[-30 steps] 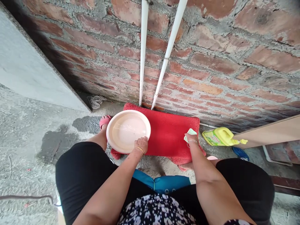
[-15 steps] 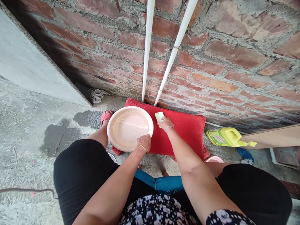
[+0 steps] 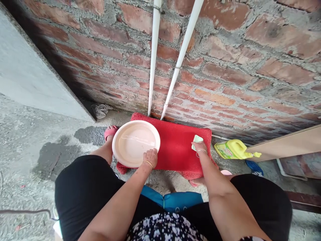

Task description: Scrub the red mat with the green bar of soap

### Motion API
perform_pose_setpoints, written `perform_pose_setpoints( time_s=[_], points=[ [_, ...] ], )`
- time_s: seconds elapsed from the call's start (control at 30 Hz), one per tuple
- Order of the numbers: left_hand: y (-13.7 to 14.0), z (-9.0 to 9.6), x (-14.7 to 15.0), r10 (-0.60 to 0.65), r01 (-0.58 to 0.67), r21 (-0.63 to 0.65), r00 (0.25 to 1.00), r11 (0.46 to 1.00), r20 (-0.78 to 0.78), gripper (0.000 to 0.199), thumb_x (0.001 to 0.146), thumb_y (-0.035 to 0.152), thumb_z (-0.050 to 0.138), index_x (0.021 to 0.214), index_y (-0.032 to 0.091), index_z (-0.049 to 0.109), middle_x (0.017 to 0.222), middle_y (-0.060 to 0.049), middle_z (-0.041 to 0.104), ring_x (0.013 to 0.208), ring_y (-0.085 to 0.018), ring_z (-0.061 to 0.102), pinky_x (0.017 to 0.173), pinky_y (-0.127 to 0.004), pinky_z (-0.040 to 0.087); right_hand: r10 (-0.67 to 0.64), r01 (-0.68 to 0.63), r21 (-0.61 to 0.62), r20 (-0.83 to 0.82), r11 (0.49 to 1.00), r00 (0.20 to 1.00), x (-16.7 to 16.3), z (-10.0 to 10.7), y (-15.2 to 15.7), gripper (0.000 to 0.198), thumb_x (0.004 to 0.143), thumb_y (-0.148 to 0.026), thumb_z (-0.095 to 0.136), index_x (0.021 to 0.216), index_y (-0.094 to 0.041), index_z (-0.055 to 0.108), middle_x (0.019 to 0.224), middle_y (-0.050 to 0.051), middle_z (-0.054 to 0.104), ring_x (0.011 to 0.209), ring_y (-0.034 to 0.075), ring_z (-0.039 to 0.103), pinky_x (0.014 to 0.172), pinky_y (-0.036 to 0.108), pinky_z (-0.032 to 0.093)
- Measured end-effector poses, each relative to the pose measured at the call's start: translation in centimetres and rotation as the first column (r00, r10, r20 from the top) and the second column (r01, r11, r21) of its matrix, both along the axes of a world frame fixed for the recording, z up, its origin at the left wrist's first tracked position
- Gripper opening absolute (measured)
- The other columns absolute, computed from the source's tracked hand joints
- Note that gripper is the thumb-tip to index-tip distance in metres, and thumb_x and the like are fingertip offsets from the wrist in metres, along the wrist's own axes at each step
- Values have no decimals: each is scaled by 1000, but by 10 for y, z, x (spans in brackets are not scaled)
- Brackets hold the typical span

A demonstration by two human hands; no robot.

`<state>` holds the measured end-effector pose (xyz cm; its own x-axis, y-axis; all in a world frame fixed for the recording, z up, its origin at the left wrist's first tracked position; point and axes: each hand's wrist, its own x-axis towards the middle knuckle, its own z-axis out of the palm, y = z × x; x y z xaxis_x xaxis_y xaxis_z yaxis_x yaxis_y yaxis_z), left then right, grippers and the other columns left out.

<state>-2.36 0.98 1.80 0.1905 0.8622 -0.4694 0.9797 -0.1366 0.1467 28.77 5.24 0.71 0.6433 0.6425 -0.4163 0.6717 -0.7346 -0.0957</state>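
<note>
A pale pink basin [image 3: 119, 157] with clear water in it stands on the left end of a red fabric-covered surface [image 3: 175, 147]. My left hand [image 3: 150, 157] grips the basin's near right rim, the fingers curled over the edge. At the right end of the red fabric, my right hand [image 3: 200, 146] is closed around a small pale green flat block with rounded corners [image 3: 197, 138]. The block lies against or just over the fabric; its underside is hidden, so its exact kind does not show.
A yellow jug-shaped bottle [image 3: 230, 149] lies on the floor to the right. Two white pipes [image 3: 173, 77] run up the brick wall [image 3: 220, 80] behind. On the left are a grey slab [image 3: 42, 70], a bundle of rope [image 3: 101, 110] and a wet floor patch [image 3: 52, 157].
My right hand has slid rightward across the red fabric with the pale green block. My left hand stays on the basin's rim. The whole view has shifted slightly.
</note>
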Motion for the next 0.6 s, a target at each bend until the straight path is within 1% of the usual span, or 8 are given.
perform_pose_setpoints(
  time_s=[0.1,0.17,0.23,0.33,0.4,0.47,0.53,0.6],
  points=[
    [-3,-2,1,-6,6,37,1000,999,-5,33,87,14,33,115,14,49,108,-15,56,101,-23,54,84,-35,44,114,-112,19,-127,994,985,-63,-7,46,55,71,-56,59,111,-19,55,112,11,59,102,23,57,79,30,44],
    [-4,-4,2,6,-6,53,1000,999,-3,33,86,14,33,115,14,49,109,-14,54,101,-22,53,84,-34,44,244,-237,63,-168,970,955,-111,-11,74,55,69,-56,61,111,-23,55,114,9,57,103,23,56,80,30,43],
    [-3,-6,4,30,-30,30,1000,999,2,33,86,13,33,116,14,48,109,-14,53,101,-22,53,82,-33,45,357,-342,107,-177,934,917,-151,-14,95,50,69,-54,61,110,-26,54,113,7,56,100,22,56,80,31,43],
    [0,-10,7,68,-68,-19,998,997,7,34,85,13,34,117,13,46,109,-15,52,100,-22,53,82,-34,45,493,-479,121,-167,869,854,-182,-19,114,44,71,-49,61,108,-27,55,111,6,54,97,21,56,80,31,42],
    [2,-13,8,77,-77,-24,997,997,14,34,86,15,34,119,14,44,110,-15,52,100,-22,52,83,-35,44,546,-537,98,-162,838,822,-177,-21,119,45,70,-49,63,108,-26,55,110,5,53,97,21,56,82,31,41],
    [3,-16,8,81,-81,-19,996,997,20,36,86,17,34,121,15,43,112,-15,52,101,-21,52,85,-35,43,548,-543,73,-143,837,824,-156,-22,120,50,66,-52,66,108,-27,54,111,5,52,98,22,55,83,32,40],
    [3,-17,8,90,-90,-8,996,996,25,38,86,18,35,124,16,42,113,-14,52,102,-22,52,86,-36,42,487,-484,53,-113,873,866,-122,-22,115,54,66,-53,66,110,-27,52,112,4,52,99,22,55,83,32,41],
    [3,-18,8,103,-103,-2,994,995,25,40,86,19,35,126,16,41,113,-14,52,102,-22,52,86,-36,42,370,-369,29,-80,929,925,-81,-19,102,56,67,-55,64,114,-26,50,115,6,51,100,22,55,83,32,42]
  ],
)
